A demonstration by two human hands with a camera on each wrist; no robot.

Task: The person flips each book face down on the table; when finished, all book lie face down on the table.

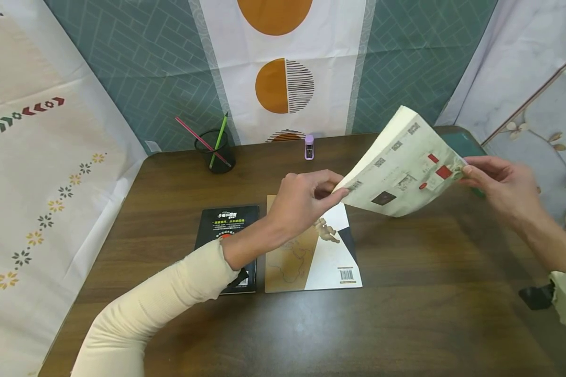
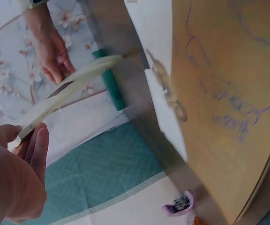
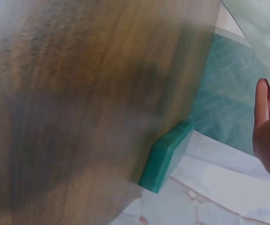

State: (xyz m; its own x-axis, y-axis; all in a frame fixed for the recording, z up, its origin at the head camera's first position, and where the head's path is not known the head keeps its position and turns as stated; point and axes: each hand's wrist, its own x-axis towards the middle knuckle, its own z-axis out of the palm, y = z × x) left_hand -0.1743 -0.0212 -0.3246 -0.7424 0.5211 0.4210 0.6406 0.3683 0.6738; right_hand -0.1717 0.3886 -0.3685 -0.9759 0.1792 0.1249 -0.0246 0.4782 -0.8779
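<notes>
A pale green paperback book point(image 1: 401, 173) is held up tilted above the table, its printed cover with barcodes and red patches facing me. My left hand point(image 1: 294, 204) pinches its lower left corner between thumb and fingers. At the opposite corner, my right hand point(image 1: 511, 186) grips the book with the thumb on the cover. The left wrist view shows the book point(image 2: 69, 86) nearly edge-on. Below my left hand lies a brown and white book point(image 1: 287, 262) with a barcode, partly covered by the hand. Beside it a black book point(image 1: 231, 213) lies under my left forearm.
A black mesh pen cup point(image 1: 224, 159) with a pink and a green pencil stands at the back left. A small purple object point(image 1: 309, 147) sits near the back edge. At the back right corner is a green block-like thing point(image 3: 165, 159), partly behind the held book.
</notes>
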